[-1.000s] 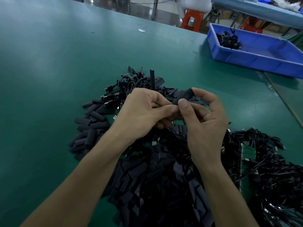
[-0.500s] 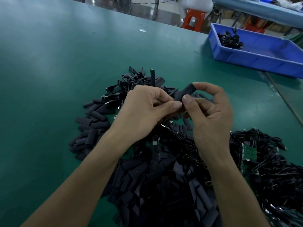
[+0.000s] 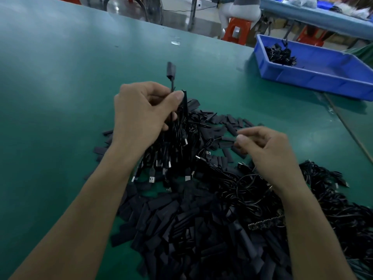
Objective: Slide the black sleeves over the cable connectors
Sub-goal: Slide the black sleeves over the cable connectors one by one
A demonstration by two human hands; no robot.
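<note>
My left hand is raised above the green table and grips a bundle of black cables whose silver-tipped plugs dangle below it. One cable sticks up from the fist, its connector covered by a black sleeve. My right hand is low over the pile, thumb and forefinger pinching a flat black sleeve. Loose black sleeves cover the table in front of me.
A blue bin holding a few black cables stands at the back right. More tangled black cables lie at the right, with a small circuit board among them. Orange stools and a seated person are beyond the table's far edge.
The hands have separated. My left hand lifted the cable bundle with the sleeved connector pointing up. My right hand dropped to the pile and pinched another sleeve.
</note>
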